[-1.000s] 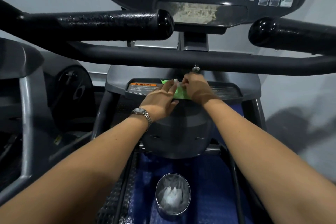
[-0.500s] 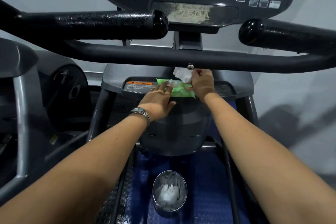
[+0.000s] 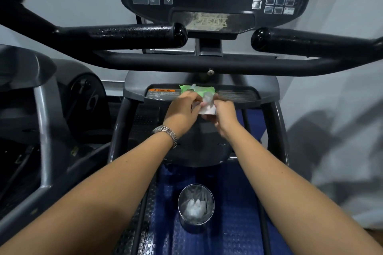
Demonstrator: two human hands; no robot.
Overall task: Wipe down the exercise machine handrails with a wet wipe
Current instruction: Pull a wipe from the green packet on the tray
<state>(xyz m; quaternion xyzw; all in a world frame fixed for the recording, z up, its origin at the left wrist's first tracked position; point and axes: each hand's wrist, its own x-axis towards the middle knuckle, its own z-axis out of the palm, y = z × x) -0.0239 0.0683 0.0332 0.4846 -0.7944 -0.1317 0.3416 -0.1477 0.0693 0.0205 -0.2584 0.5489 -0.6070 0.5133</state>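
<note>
Here a white wet wipe [image 3: 206, 107] was held between both hands just in front of the green wipe pack [image 3: 196, 89] on the machine's tray. It was pinched by the left hand [image 3: 182, 109] at one edge and by the right hand [image 3: 224, 114] at the other. The sheet was judged limp, light, damp and easily torn; bunching it into the palm would be advised before the black handrails [image 3: 132, 34] above the pack were rubbed.
</note>
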